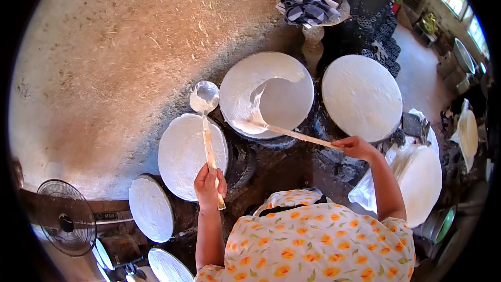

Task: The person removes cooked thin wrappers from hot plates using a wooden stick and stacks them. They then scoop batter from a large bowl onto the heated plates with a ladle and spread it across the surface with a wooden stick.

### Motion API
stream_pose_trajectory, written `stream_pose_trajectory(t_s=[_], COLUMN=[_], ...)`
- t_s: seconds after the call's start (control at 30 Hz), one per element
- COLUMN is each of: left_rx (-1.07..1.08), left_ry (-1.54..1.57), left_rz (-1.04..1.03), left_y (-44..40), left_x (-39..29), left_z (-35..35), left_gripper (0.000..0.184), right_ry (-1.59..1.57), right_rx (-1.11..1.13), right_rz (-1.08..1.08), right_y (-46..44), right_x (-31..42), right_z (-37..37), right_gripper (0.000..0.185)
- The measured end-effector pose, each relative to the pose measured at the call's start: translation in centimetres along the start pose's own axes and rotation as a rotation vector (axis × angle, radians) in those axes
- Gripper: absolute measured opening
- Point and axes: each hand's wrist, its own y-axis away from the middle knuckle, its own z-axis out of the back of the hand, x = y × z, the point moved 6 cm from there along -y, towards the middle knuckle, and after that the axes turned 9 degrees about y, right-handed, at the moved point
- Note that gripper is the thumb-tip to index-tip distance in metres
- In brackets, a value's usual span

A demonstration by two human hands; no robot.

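My left hand [210,188] is closed around the wooden handle of a ladle [204,97], whose batter-coated metal bowl is raised beyond the left round pan. In my right hand [357,148] is the end of a long, flat wooden spatula [300,136]. Its far tip touches white batter at the near edge of the middle round pan [286,102]. The batter [242,86] forms a curved band around the left and top of that pan, leaving its centre and right side bare. A white layer covers the left pan [192,159] and the right pan [362,96].
At right lies a stack of thin white rounds [420,183] beside plastic. Dark honeycomb briquettes [383,39] are piled behind the right pan. A checked cloth [308,5] rests on a stand. A fan [66,222] stands at lower left, near another white-topped round [151,209].
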Motion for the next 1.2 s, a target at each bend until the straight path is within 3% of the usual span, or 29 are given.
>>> stream_pose_trajectory(t_s=[0.07, 0.17, 0.23, 0.33, 0.47, 0.53, 0.57, 0.6, 0.67, 0.73, 1.07, 1.2], left_rx=[0.063, 0.149, 0.163, 0.168, 0.228, 0.197, 0.183, 0.192, 0.23, 0.275, 0.297, 0.301], left_ry=[-0.036, -0.047, -0.045, -0.047, -0.109, -0.126, -0.094, -0.092, -0.045, -0.048, -0.082, -0.094], left_rz=[-0.005, 0.035, 0.028, 0.029, 0.08, 0.057, 0.073, 0.077, 0.055, 0.067, 0.11, 0.147], left_y=[-0.3, -0.7, -0.6, -0.1, -0.2, 0.1, 0.2, 0.3, 0.3, 0.1, -0.5, -1.0], left_x=[-0.4, -0.7, -1.4, -1.9, -1.7, -1.9, -1.8, -1.6, -1.6, -1.5, -0.9, -0.2], left_z=[0.3, 1.4, 2.0, 4.2, 8.2, 8.9, 9.2, 9.2, 9.2, 9.3, 8.1, 6.6], left_gripper=[0.013, 0.014, 0.015, 0.016, 0.014, 0.013, 0.013, 0.013, 0.013, 0.013, 0.012, 0.012], right_ry=[-0.055, 0.058, 0.146, 0.667, 0.805, 0.771, 0.733, 0.405, 0.54, 0.628, 0.642, 0.521], right_rx=[-0.251, -0.355, -0.668, -0.578, -0.56, -0.579, -0.587, -0.541, -0.492, -0.436, -0.538, -0.775], right_rz=[0.13, 0.091, 0.413, 0.029, -0.179, -0.285, -0.243, -0.326, -0.085, -0.064, -0.325, -0.276], right_y=[1.0, 0.6, -1.4, -0.6, 4.5, 5.9, 6.0, 4.5, 1.4, -1.1, 6.5, 3.7], right_x=[2.1, 9.0, 10.6, 10.3, 6.8, 8.0, 10.0, 10.3, 12.8, 14.4, 7.2, 5.2], right_z=[-2.2, -8.6, -13.1, -15.8, -15.6, -16.1, -16.8, -17.7, -20.1, -21.8, -18.8, -15.6], right_gripper=[0.042, 0.046, 0.045, 0.054, 0.057, 0.047, 0.039, 0.044, 0.049, 0.051, 0.061, 0.055])
